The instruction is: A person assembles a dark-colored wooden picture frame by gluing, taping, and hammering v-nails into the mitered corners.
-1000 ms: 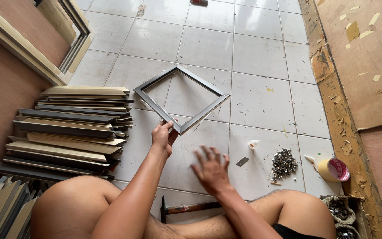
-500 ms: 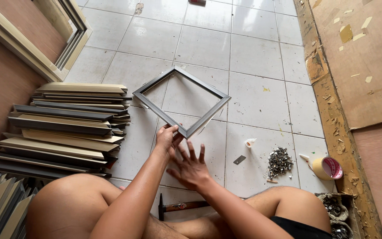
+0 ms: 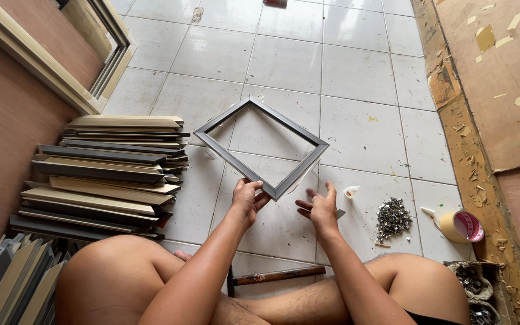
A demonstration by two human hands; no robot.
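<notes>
At nine o'clock sits a big pile of frame sticks (image 3: 106,168), long flat pieces in tan and dark grey, stacked in a messy heap on the white floor tiles (image 3: 356,72). More sticks (image 3: 7,283) lean at seven o'clock. In the middle is the dark grey frame (image 3: 260,146), a thin, smooth square turned like a diamond, with nothing inside it. The left hand (image 3: 247,200) pinches the frame's near corner, thumb on top and fingers curled under. Just beside it, toward four o'clock, the right hand (image 3: 319,207) is open with fingers spread apart, near the corner but not touching it. At six o'clock a hammer (image 3: 278,275) with a wooden handle lies between the legs. A little white cap (image 3: 351,192) sits close by. At three o'clock is a heap of small shiny metal bits (image 3: 392,218), then a tape roll (image 3: 461,226), round and tan.
</notes>
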